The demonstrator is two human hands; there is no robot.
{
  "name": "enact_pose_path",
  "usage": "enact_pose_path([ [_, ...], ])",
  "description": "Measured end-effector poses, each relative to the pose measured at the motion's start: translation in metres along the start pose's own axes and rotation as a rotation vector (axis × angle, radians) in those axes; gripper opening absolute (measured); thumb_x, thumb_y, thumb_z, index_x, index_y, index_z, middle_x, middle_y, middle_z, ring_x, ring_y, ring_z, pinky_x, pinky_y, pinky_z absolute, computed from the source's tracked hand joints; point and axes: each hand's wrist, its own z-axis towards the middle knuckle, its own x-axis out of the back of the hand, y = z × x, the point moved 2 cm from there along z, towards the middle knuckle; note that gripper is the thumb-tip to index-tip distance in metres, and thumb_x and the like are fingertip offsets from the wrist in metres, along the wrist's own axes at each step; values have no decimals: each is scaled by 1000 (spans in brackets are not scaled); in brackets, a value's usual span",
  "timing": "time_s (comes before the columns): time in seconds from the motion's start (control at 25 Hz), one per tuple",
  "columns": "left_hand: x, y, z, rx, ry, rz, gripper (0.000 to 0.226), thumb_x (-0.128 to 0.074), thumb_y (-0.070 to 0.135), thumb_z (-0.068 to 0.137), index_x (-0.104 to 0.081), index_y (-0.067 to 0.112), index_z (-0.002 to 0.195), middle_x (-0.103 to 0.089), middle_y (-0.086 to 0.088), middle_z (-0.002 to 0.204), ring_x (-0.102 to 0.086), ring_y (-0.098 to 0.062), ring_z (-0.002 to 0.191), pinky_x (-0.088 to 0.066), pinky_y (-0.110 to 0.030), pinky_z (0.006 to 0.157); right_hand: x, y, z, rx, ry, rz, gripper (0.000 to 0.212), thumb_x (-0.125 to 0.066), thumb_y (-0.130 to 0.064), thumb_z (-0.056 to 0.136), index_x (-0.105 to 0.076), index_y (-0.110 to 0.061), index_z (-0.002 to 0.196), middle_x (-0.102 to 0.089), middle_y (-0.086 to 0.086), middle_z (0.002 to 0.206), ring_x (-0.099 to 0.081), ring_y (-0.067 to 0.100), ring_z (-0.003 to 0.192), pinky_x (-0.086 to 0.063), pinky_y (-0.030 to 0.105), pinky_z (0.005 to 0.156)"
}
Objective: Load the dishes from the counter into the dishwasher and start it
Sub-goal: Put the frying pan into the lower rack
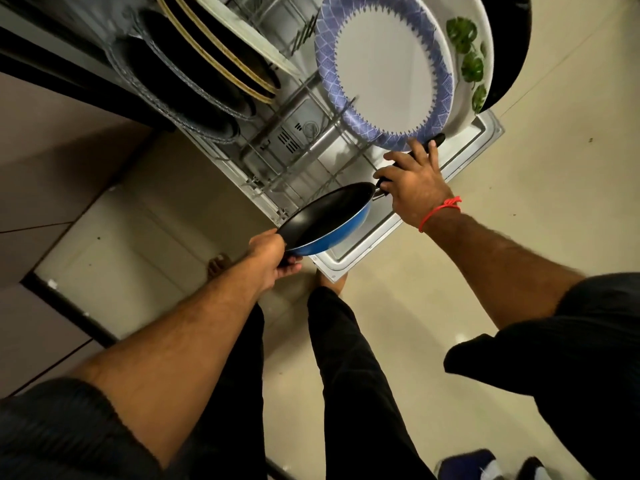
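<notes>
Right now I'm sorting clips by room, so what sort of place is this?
Most likely a home kitchen: an open dishwasher with a wire lower rack holds a blue-patterned white plate, and both hands carry a blue frying pan with a black inside over the tiled floor.

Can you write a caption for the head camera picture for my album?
Both hands, left hand and right hand, lower a blue frying pan into the dishwasher rack.

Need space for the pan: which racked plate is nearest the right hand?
The blue-rimmed plate; the right hand has fingertips at its lower edge. The leaf plate stands behind it; the dark plates sit far left.
</notes>
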Motion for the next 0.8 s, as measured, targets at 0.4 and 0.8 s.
enact_pose_path([
  [0.4,12,17,11,124,15,-173,19,-37,13,103,-55,6,105,-58,-14,80,-48,-14,56,-49,-23,36,-4,-11,4,-3,-48,-46,44,-58,-7,87,-61,-19,129,-49,8,144,-19,43,145,10,63,113],
  [0.8,11,-1,-5,61,110,-411,15,-47,7,92,-61,12,94,-61,-15,72,-48,-17,46,-50,-25,36,-4,-22,-3,-25,-61,-28,44,-61,-19,82,-64,-23,126,-58,8,129,-30,47,138,3,71,113],
])
